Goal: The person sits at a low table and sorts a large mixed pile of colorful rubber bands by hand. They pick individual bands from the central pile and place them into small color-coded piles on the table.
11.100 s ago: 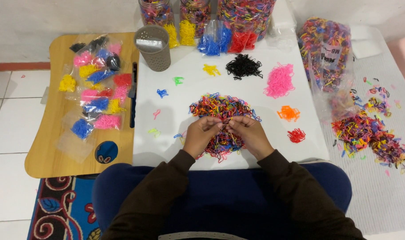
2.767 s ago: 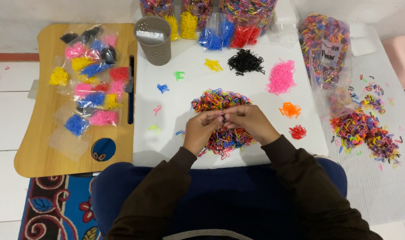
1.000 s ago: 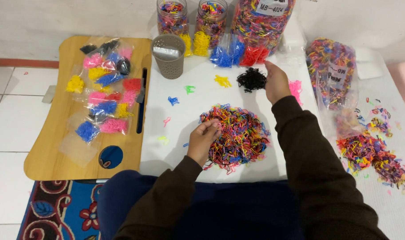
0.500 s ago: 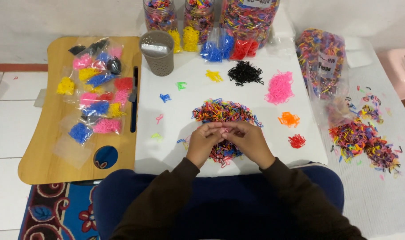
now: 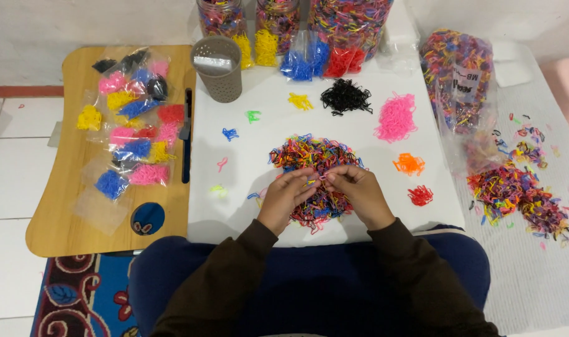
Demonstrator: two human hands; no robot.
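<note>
Both hands meet over a loose, tangled heap of thin multicoloured rubber bands (image 5: 315,165) near the white bench's (image 5: 259,134) front edge; left hand (image 5: 284,198) and right hand (image 5: 358,193) pinch small bands between curled fingertips. Sorted black (image 5: 345,98), pink (image 5: 395,117) and orange (image 5: 409,164) piles lie beyond

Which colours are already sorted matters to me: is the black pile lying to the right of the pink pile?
No, the black pile lies to the left of the pink pile, nearer the grey cup.
</note>
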